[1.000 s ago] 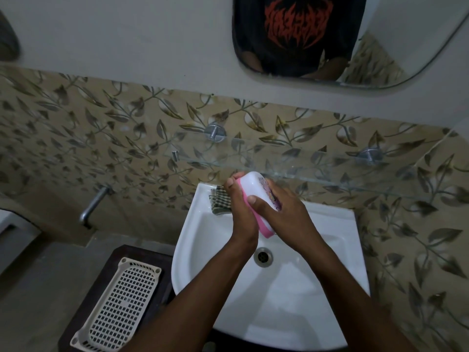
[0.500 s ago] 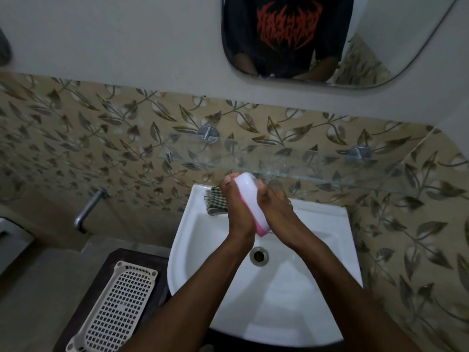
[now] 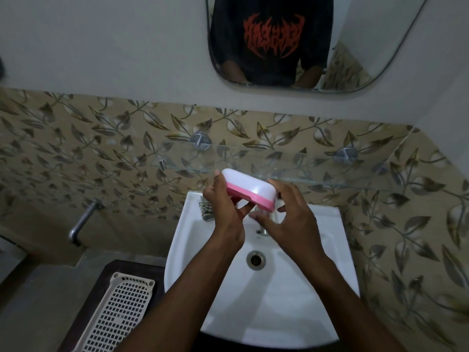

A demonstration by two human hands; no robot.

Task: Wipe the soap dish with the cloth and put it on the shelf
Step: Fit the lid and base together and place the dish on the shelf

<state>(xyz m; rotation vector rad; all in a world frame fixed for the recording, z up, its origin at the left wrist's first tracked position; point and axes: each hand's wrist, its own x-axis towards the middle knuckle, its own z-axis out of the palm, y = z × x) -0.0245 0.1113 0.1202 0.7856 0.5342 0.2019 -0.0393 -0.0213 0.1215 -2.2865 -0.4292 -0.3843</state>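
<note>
The soap dish (image 3: 250, 187) sits above the sink (image 3: 291, 301), just before the shelf (image 3: 317, 171); the cloth (image 3: 206, 212) lies on the sink's back-left rim.

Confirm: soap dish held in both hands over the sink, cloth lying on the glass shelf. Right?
Not quite. The head view shows the checked cloth on the back left rim of the sink, partly behind the left hand, not on the glass shelf. The rest stands: the soap dish is over the sink, held by the left hand with the right hand at its end.
</note>
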